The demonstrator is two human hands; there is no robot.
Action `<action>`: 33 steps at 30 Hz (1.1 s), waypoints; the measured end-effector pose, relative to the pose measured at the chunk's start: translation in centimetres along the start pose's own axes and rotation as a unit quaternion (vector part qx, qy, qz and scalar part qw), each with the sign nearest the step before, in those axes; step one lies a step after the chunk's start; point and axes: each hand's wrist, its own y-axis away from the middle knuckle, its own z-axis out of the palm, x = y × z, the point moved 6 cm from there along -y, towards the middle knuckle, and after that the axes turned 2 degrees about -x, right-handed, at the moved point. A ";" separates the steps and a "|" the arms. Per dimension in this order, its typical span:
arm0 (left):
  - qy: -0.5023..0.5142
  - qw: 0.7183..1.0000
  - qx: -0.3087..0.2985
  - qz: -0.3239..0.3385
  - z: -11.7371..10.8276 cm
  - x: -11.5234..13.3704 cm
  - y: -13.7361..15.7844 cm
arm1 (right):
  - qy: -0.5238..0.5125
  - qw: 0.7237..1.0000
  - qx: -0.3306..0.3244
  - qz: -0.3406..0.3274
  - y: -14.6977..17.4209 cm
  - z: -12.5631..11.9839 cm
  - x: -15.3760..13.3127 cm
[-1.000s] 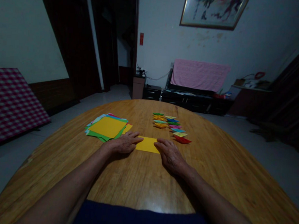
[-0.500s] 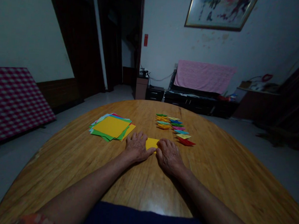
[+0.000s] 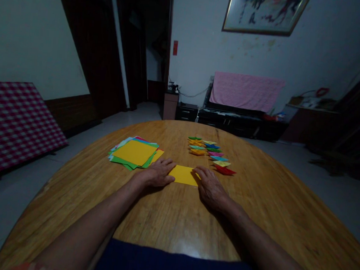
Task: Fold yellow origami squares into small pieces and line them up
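Observation:
A yellow sheet of paper (image 3: pixel 183 174), folded into a flat oblong, lies crosswise on the wooden table in front of me. My left hand (image 3: pixel 157 173) rests on its left end, palm down, fingers stretched and thumb at the near edge. At the right end is my right hand (image 3: pixel 211 187), its fingers extended and slightly bent over the paper; the thumb is mostly hidden. Left of the folded sheet sits a loose stack of coloured square papers (image 3: pixel 134 152), yellow on top, with green, blue, red and white edges showing beneath.
Small folded paper boats in several colours stand in two rows at the right, the nearest a red boat (image 3: pixel 224 170). The round table (image 3: pixel 161 224) curves away on both sides. Beyond it are a low black cabinet (image 3: pixel 230 123) and a pink cloth (image 3: pixel 247 91).
My hands have moved apart, the left one leftward and the right one slightly rightward, so more of the yellow folded paper shows. My right fingers have straightened from a curled pose.

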 end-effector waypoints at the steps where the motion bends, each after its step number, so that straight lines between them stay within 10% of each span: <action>1: 0.005 1.000 -0.008 0.012 -0.1 -0.1 0.1 | -0.006 1.000 0.004 -0.002 0.1 0.1 0.3; 21: 0.100 0.993 0.041 0.050 -1.2 0.0 0.4 | 0.071 0.991 -0.045 0.100 -2.6 -1.0 -0.7; 33: 0.245 0.949 0.188 -0.067 -1.7 -1.2 -0.5 | -0.181 0.948 0.038 0.258 -2.3 -1.1 0.8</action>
